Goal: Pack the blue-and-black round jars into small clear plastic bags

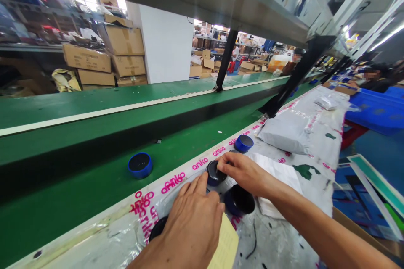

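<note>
Black round part (214, 179) sits on the film-covered tabletop (274, 239), right between the two hands and a bit ahead of the left. It's round, so no long axis in plan. Right hand (231, 165) is on it: fingers curled, tips down at its top/right side; can't tell if something small is pinched there. Left hand (196, 212) is palm-down at the near-left side, fingertips at the rim; palm hidden, so can't tell whether it's gripping. Neither arm is clearly nearer. Tightest spot is the near-right side: dark cup (240, 200) is just beside the part, under the right wrist. Blue-rimmed puck (244, 143) is near, beyond the right hand. Yellow paper (226, 241) is by the left hand, white sheet (277, 173) under the right forearm. Tabletop edge runs diagonally, just past the part on the left; the green belt (186, 143) beyond gives the most open room, with one blue puck (139, 165) well apart. Angled black post (292, 77) is farther off, past the grey-white package (284, 134).
</note>
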Available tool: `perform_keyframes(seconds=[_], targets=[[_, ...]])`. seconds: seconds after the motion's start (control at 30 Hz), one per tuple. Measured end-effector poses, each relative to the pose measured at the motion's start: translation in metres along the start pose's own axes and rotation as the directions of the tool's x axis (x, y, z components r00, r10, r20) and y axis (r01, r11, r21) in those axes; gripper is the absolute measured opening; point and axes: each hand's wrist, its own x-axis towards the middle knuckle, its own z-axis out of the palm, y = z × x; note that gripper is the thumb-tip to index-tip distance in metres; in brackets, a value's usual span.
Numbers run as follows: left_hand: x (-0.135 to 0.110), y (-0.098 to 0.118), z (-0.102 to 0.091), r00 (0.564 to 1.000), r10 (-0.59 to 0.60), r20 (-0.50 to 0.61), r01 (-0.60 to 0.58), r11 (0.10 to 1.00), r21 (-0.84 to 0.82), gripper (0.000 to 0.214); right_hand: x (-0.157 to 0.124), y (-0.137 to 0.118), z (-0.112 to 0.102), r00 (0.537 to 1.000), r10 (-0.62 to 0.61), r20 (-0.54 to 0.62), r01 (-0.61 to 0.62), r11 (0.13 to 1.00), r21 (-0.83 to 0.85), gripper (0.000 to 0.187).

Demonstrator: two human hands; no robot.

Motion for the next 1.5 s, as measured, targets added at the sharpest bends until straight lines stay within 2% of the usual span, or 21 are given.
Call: perform_keyframes(seconds=[0.27,0.57,1.07,1.3,1.5], targets=[[-0.003,0.001,0.001,0.999,0.008,-0.034,-0.009,1.000,-0.027,0.034,0.000,0.001,-0.006,0.997,0.040,0.070,-0.045,0.996,0.071,0.027],[-0.003,0.005,-0.005,1.000,0.003,0.003,-0.003,1.000,-0.022,0.036,0.002,0.000,0.000,1.000,-0.001,-0.010,0.001,0.999,-0.036,0.021],[-0.003,0.004,-0.004,1.000,-0.017,0.018,0.017,1.000,-0.014,0.036,0.004,-0.001,0.004,0.998,0.024,-0.054,-0.030,0.992,-0.125,0.017],[-0.003,0.003,-0.001,1.000,-0.008,-0.023,0.008,1.000,-0.018,0.036,0.003,-0.002,0.006,0.997,0.032,-0.074,-0.045,0.985,-0.168,0.016],[-0.002,0.004,-0.002,1.000,-0.010,0.005,0.010,1.000,-0.014,0.037,0.003,-0.003,0.008,0.995,0.040,-0.093,-0.058,0.977,-0.206,0.017]])
